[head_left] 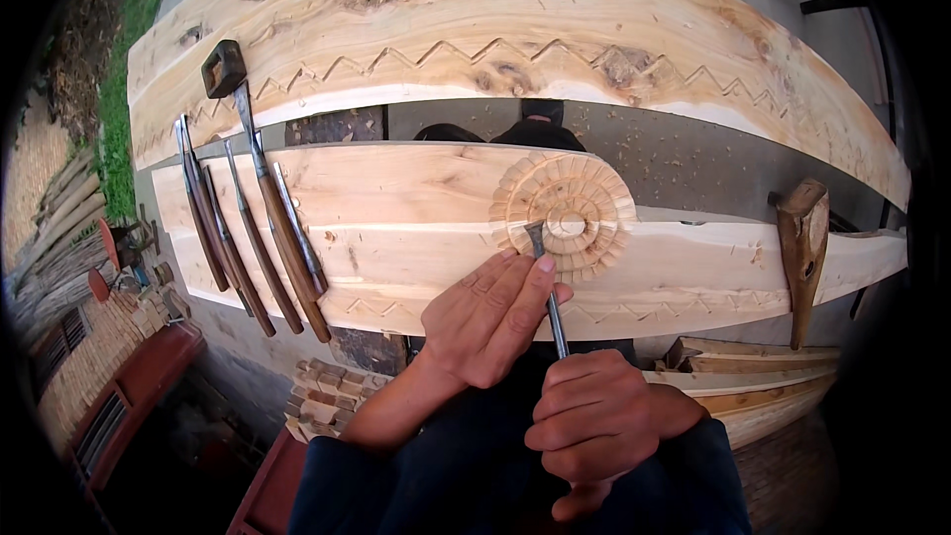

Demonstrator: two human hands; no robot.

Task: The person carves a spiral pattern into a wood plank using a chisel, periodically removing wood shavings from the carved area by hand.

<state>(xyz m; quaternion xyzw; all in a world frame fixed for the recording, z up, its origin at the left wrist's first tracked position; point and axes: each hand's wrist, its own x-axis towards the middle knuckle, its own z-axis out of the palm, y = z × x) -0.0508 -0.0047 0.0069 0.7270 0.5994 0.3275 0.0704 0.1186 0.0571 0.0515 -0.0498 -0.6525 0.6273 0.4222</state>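
A long pale wooden board (416,188) lies across in front of me, with a round, ringed rosette (599,193) carved into it. My right hand (594,421) is wrapped in a fist around the upper part of a steel chisel (556,322). The chisel slants down toward the board, and its flared edge meets the rosette's lower-left inner rings. Lying low over the board, my left hand (485,322) has its fingers against the chisel near the blade, with the thumb on the other side. Whatever handle sits inside my right fist is hidden.
Several wood-handled carving tools (263,258) and a dark-headed hammer-like tool (225,69) rest at the board's left. A rough wooden club (804,248) lies across its right end. Beyond stands a second board (396,30) with zigzag grooves. Stacked wood blocks (327,396) sit at lower left.
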